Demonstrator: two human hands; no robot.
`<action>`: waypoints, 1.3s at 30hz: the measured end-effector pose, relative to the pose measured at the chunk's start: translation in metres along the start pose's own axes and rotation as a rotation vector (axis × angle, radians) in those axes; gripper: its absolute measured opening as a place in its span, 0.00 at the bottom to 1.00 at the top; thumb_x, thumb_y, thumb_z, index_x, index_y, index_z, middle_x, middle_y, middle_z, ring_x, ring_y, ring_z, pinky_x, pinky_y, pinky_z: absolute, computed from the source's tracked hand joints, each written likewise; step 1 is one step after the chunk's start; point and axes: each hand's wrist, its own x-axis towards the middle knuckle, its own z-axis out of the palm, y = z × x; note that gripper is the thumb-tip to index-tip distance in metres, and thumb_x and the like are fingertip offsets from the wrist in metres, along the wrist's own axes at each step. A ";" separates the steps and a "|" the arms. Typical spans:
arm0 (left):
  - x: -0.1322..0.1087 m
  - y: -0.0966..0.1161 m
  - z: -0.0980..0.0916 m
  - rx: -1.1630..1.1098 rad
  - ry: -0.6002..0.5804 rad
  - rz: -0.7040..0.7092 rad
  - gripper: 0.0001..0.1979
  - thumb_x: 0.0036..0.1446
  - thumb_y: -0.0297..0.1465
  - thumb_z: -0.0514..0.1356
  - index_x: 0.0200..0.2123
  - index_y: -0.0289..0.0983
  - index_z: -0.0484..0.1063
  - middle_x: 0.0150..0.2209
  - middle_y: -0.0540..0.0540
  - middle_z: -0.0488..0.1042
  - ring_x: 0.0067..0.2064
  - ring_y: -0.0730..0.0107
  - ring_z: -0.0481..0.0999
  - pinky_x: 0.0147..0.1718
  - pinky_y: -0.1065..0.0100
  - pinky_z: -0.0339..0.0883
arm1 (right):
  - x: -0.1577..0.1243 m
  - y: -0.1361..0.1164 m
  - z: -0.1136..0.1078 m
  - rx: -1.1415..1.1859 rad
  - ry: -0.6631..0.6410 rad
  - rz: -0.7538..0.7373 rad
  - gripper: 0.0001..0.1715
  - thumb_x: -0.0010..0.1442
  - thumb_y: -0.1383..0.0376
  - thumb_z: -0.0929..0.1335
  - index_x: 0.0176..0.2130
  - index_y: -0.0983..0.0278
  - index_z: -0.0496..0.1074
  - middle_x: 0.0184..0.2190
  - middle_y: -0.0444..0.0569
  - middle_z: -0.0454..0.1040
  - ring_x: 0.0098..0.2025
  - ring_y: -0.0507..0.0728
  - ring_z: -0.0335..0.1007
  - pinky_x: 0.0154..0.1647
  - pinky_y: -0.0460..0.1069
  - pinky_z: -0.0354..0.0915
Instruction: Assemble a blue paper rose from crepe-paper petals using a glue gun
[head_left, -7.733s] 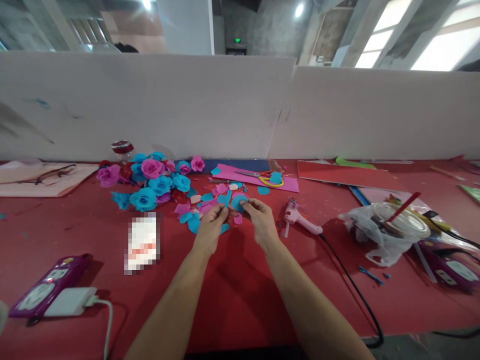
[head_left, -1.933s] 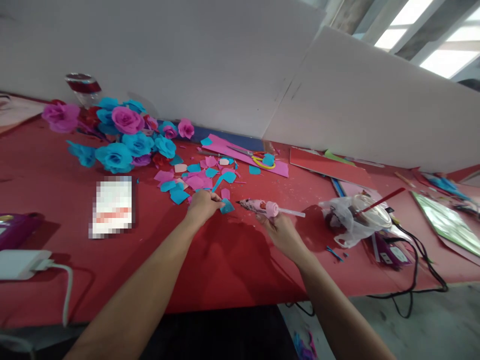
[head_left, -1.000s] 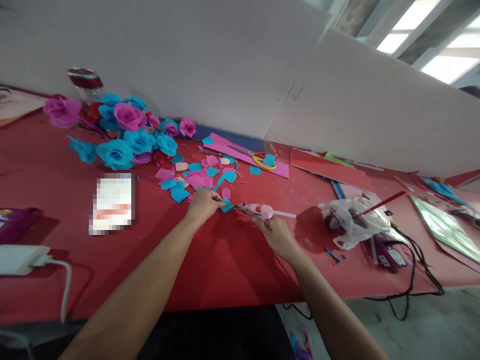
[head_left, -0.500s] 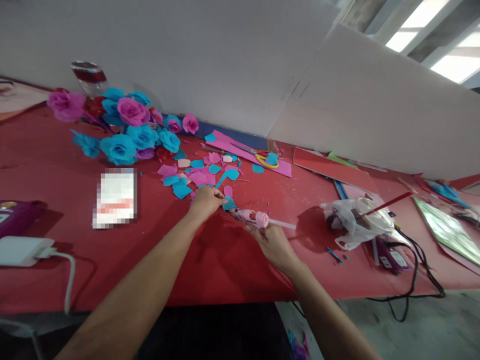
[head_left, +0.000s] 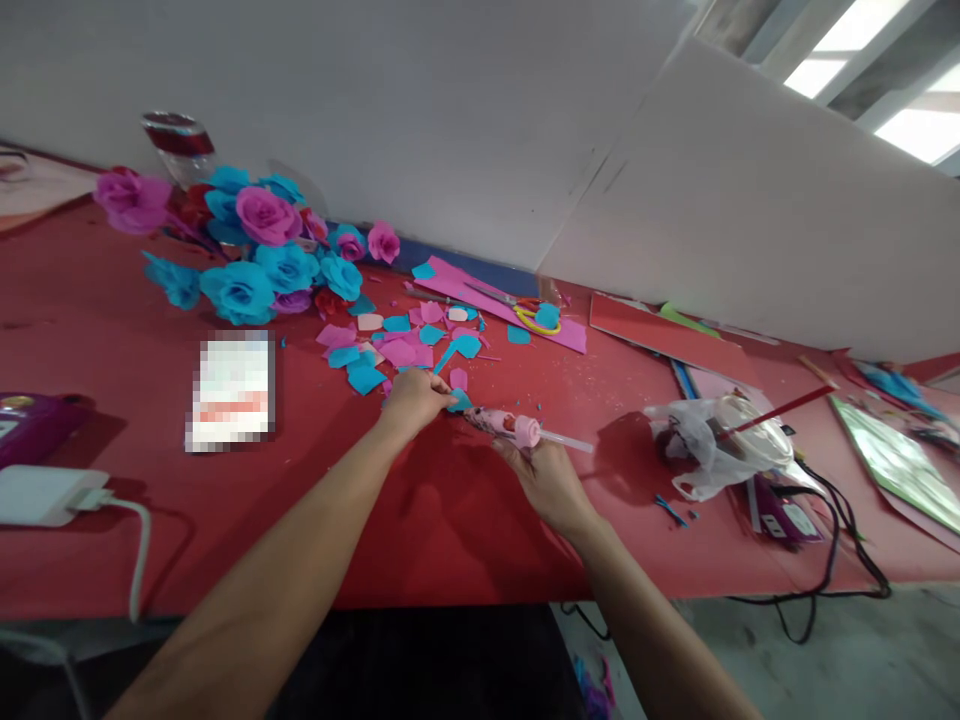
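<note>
Head view: a red-topped desk (head_left: 442,545) is shown across the frame.
Left grip (head_left: 415,402): closed to a fingertip pinch; a small blue paper petal (head_left: 460,400) is held at mid-frame.
Right grip (head_left: 551,485): wrapped round a pink plastic glue gun (head_left: 506,425), just right of centre; its nozzle is aimed at the petal, contact unclear.
Scattered pink, blue and cream paper pieces (head_left: 399,352): spread just above the left grip.
Blue, pink and red paper flowers (head_left: 266,216): bunched at upper left.

And the right hand (head_left: 553,482) grips the pink glue gun (head_left: 506,424)! Left hand (head_left: 415,402) pinches a blue paper piece (head_left: 460,401) just left of the gun, scissors (head_left: 534,317) beyond it!
</note>
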 end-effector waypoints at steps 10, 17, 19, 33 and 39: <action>0.002 -0.001 0.000 0.018 -0.005 0.007 0.04 0.43 0.31 0.66 0.25 0.38 0.78 0.28 0.46 0.79 0.32 0.66 0.75 0.31 0.69 0.62 | -0.008 0.001 -0.009 -0.017 -0.036 0.048 0.20 0.63 0.59 0.62 0.54 0.58 0.69 0.51 0.52 0.74 0.53 0.61 0.69 0.55 0.55 0.63; -0.001 0.000 0.000 -0.017 -0.002 -0.004 0.04 0.43 0.32 0.66 0.25 0.37 0.77 0.27 0.47 0.78 0.32 0.67 0.75 0.31 0.69 0.62 | -0.001 0.001 -0.004 -0.031 -0.012 0.018 0.20 0.63 0.60 0.62 0.53 0.58 0.70 0.51 0.52 0.74 0.53 0.61 0.70 0.54 0.55 0.63; -0.001 0.001 -0.001 -0.016 -0.005 0.003 0.04 0.43 0.31 0.66 0.25 0.37 0.77 0.28 0.47 0.78 0.32 0.67 0.75 0.32 0.69 0.62 | 0.000 0.005 -0.002 -0.029 -0.014 0.021 0.19 0.63 0.60 0.62 0.53 0.58 0.70 0.51 0.51 0.74 0.52 0.61 0.70 0.53 0.54 0.64; 0.000 0.001 -0.001 -0.001 -0.021 0.002 0.03 0.43 0.32 0.65 0.23 0.38 0.77 0.26 0.48 0.77 0.31 0.67 0.74 0.32 0.68 0.61 | -0.003 0.007 0.000 -0.076 -0.030 0.042 0.20 0.63 0.59 0.62 0.53 0.58 0.69 0.51 0.51 0.74 0.51 0.61 0.71 0.51 0.53 0.65; 0.002 -0.003 0.002 -0.084 -0.001 -0.014 0.03 0.41 0.31 0.66 0.21 0.38 0.75 0.27 0.46 0.78 0.32 0.66 0.74 0.32 0.68 0.62 | -0.017 0.007 -0.022 -0.152 0.003 0.065 0.21 0.64 0.58 0.60 0.53 0.59 0.69 0.47 0.54 0.75 0.50 0.62 0.71 0.50 0.55 0.64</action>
